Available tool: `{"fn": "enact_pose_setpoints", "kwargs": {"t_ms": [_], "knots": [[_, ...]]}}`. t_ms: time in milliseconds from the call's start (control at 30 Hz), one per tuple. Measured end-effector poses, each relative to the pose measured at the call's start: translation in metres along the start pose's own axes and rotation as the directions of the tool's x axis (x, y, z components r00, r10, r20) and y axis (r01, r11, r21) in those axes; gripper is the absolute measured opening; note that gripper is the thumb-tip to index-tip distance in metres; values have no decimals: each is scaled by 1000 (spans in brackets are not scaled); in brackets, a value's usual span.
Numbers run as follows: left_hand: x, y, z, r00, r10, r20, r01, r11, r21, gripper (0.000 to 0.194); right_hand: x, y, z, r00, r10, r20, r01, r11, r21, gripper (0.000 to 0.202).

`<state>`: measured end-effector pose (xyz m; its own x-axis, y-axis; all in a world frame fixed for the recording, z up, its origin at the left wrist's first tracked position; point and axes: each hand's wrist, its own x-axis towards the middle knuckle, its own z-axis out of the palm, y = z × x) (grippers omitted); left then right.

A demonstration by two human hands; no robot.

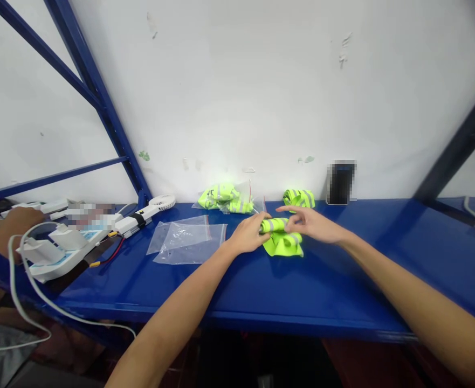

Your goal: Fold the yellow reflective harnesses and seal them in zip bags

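On the blue table in front of me lies a partly rolled neon-yellow reflective vest [282,245] with grey stripes; a loose flap spreads toward me. My left hand [250,235] is closed around the left end of its roll. At the right end, my right hand [313,224] pinches the fabric between thumb and fingers, with the index finger stretched out above. Just behind, another rolled vest [300,198] rests near the wall. Neon vests in clear bags [220,195] lie at the back, left of it. Flat clear zip bags [191,251] overlap left of my left hand.
A phone [341,183] leans against the wall at the back right. Along the left are a white handheld fan [162,203], a power strip [69,245] with plugs and white cables [79,319]. Another person's hand [16,223] is at the far left, beyond a blue frame post [100,102].
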<state>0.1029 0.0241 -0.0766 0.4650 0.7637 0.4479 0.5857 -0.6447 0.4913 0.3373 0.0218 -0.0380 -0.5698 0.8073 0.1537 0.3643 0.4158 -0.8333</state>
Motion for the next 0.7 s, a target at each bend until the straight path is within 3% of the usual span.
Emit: {"fn": "enact_pose_setpoints", "kwargs": {"t_ms": [100,200,267,300,433,500,600,700], "knots": [[5,-6,0,973,-163,-161,113,953,-280,36,-5,-3,4,968,-196,-159,151,954,-259,73],[9,-10,-2,927,-313,-208,115,764,-635,34,-8,-3,11,927,-347,-143,254,861,-440,102],[11,-8,-3,910,-386,-150,125,602,-789,35,-10,-1,16,908,-410,-87,334,833,-441,111],[11,-6,-3,902,-417,-113,140,529,-837,36,-10,-1,19,899,-432,-70,366,830,-420,106],[8,4,-6,888,-449,97,254,304,-918,36,-10,1,25,879,-456,-140,374,841,-392,65],[5,9,-7,888,-416,195,323,263,-909,34,-10,2,24,855,-491,-168,355,789,-501,61],[1,14,-6,869,-393,301,430,299,-852,34,-10,0,23,828,-553,-95,394,695,-602,52],[-1,16,-6,825,-396,403,526,281,-803,46,-12,-4,25,870,-484,-96,389,792,-471,36]]}}
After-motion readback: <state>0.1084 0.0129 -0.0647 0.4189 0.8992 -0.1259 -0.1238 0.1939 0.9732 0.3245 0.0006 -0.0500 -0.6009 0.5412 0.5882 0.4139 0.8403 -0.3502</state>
